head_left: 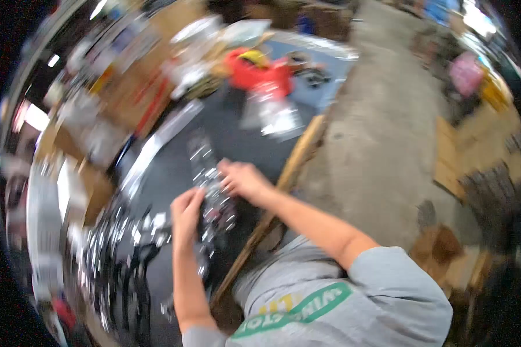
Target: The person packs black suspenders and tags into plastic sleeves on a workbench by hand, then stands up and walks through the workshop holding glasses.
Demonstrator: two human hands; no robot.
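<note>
A long strip of shiny clear plastic packaging (pixel 217 202), with small dark and reddish items inside, lies across the dark table top (pixel 168 156). My left hand (pixel 186 209) is at its left edge, fingers bent and pressed together on the plastic. On its other side my right hand (pixel 241 180) has its fingers closed at the plastic's upper right edge. Motion blur hides the exact fingertip contact. To the left of my left hand, many glossy packets (pixel 121 248) are spread in a heap.
Farther up the table are a red bag (pixel 260 75), clear plastic bags (pixel 278 118) and dark round parts (pixel 314 77) on a blue surface. Cardboard boxes (pixel 136 87) stand at the left. A wooden edge (pixel 298 153) borders the table; cardboard (pixel 480 144) lies on the floor at right.
</note>
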